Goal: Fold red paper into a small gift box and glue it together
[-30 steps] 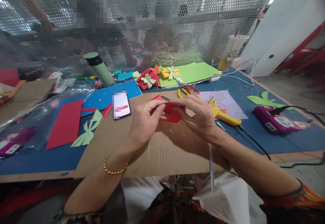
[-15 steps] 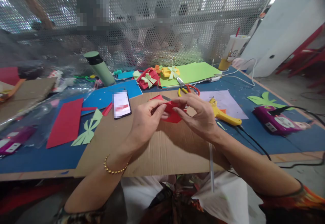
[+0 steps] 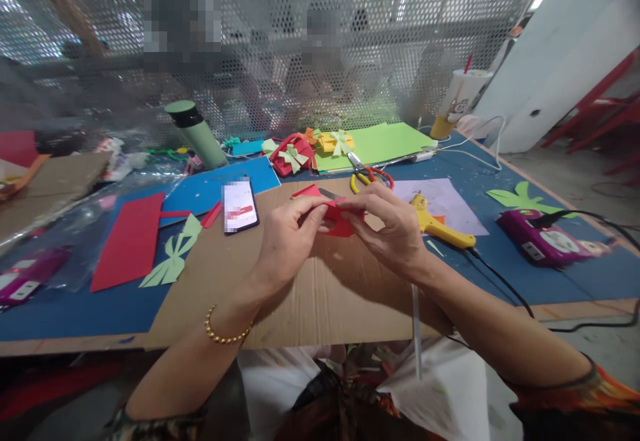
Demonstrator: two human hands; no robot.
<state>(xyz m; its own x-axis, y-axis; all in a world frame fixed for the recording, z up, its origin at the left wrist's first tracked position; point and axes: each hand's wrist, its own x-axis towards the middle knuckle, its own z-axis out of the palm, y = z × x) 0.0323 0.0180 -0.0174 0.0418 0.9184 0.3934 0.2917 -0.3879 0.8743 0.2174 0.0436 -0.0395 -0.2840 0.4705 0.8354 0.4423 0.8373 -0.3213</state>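
Note:
A folded red paper piece point(image 3: 336, 221) is held between both hands above a brown cardboard sheet point(image 3: 310, 301). My left hand point(image 3: 293, 231) pinches its left side between thumb and fingers. On the right side, my right hand point(image 3: 393, 224) grips the paper's edge, fingertips bent. Part of the paper is hidden behind the fingers. Scissors with orange and yellow handles point(image 3: 381, 175) lie just beyond my right hand. A yellow glue gun point(image 3: 447, 231) rests to the right on a pale purple sheet point(image 3: 463, 207).
A phone point(image 3: 240, 206), red paper point(image 3: 131, 244) and a green paper bow point(image 3: 174, 257) are on the left. Behind stand a green bottle point(image 3: 197, 135) and a drink cup point(image 3: 457, 104). A purple power strip point(image 3: 543, 237) and black cable lie right.
My right hand has shifted slightly left, and its fingers have moved on the red paper. The red paper has tilted a little. My left hand is almost unchanged.

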